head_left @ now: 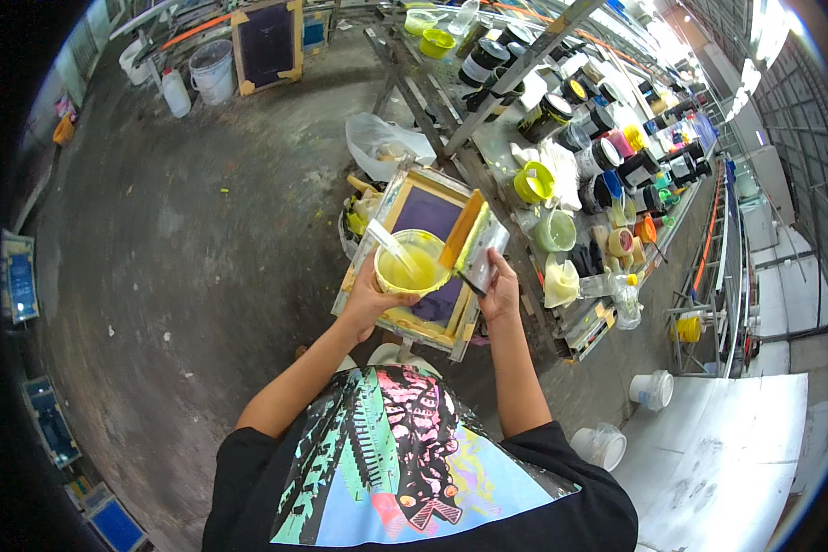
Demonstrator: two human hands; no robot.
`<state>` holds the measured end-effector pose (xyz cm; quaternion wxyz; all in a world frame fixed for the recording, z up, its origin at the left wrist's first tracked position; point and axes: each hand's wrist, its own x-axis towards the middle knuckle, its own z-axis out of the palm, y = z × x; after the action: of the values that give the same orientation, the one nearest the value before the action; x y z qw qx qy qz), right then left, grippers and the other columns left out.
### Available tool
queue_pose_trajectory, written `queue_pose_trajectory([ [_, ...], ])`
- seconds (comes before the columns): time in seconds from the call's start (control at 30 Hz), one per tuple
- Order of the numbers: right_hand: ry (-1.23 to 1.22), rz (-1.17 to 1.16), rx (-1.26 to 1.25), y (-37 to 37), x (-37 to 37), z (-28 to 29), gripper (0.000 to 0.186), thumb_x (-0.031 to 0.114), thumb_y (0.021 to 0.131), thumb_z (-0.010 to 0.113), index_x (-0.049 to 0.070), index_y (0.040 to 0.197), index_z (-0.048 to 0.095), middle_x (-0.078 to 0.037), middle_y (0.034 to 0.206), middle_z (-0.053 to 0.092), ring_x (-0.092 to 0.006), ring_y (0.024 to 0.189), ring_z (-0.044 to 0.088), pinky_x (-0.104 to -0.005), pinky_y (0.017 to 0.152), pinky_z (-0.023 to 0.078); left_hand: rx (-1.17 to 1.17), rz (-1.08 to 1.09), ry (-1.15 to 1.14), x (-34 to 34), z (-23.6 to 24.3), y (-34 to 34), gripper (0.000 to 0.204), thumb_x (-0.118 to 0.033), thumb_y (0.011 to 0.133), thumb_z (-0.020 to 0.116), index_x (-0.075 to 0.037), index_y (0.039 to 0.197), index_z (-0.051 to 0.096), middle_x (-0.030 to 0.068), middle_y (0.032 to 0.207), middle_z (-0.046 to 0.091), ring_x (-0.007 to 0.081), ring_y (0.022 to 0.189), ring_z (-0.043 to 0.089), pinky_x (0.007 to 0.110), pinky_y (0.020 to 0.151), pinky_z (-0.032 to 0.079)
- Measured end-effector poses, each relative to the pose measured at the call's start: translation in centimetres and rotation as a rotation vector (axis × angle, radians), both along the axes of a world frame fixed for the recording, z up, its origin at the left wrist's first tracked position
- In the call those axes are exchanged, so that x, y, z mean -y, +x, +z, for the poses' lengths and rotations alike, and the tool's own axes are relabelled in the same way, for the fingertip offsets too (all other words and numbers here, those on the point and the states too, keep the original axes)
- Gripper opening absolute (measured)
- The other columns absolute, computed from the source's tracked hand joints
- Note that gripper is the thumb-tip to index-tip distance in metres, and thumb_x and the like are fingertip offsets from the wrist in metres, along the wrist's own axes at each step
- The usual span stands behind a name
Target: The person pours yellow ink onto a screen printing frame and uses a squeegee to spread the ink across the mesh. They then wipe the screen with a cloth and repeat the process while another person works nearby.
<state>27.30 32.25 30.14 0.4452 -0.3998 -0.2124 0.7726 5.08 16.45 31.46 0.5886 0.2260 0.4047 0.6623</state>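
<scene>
My left hand (373, 299) is wrapped round a round tub (412, 291) of pale yellow ink. A white spatula (391, 241) leans in the tub, its blade down in the ink. My right hand (500, 293) grips what looks like a squeegee (484, 253), with a silver face and yellow ink smeared along it. An orange-yellow strip (463, 230) stands at the squeegee's left, close to the tub's rim; I cannot tell whether the two are joined. Below both hands lies a framed printing screen (428, 207) with dark purple mesh, partly hidden by the tub.
To the right a long bench holds several black ink jars (545, 118), yellow-green bowls (534, 182) and a clear tub (555, 230). A metal post (524, 69) rises beside it. A plastic bag (382, 147) lies beyond the screen. White buckets (651, 390) stand at the lower right.
</scene>
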Motion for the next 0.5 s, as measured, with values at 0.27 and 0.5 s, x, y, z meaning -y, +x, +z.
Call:
queue_pose_trajectory([
  [0.27,0.107,0.217,0.278,-0.1,3.4,1.7,0.028,0.018,0.098,0.065,0.002,0.120,0.061,-0.003,0.106,0.069,-0.0131,0.093,0.068,-0.0288,0.082,0.056,-0.174,0.252,0.088,-3.9,0.0,-1.0,0.089,0.013,0.070,0.082,-0.009,0.145,0.039,0.0068,0.137,0.055,0.0217,0.130,0.055,0.037,0.109,0.048],
  [0.5,0.142,0.306,0.221,0.3,5.2,3.5,0.031,0.019,0.100,0.063,0.001,0.125,0.060,-0.007,0.114,0.070,-0.0162,0.100,0.070,-0.0334,0.089,0.058,-0.214,0.312,0.140,-6.9,1.4,-2.3,0.093,0.012,0.069,0.084,-0.008,0.146,0.036,0.0077,0.136,0.052,0.0206,0.127,0.055,0.033,0.104,0.054],
])
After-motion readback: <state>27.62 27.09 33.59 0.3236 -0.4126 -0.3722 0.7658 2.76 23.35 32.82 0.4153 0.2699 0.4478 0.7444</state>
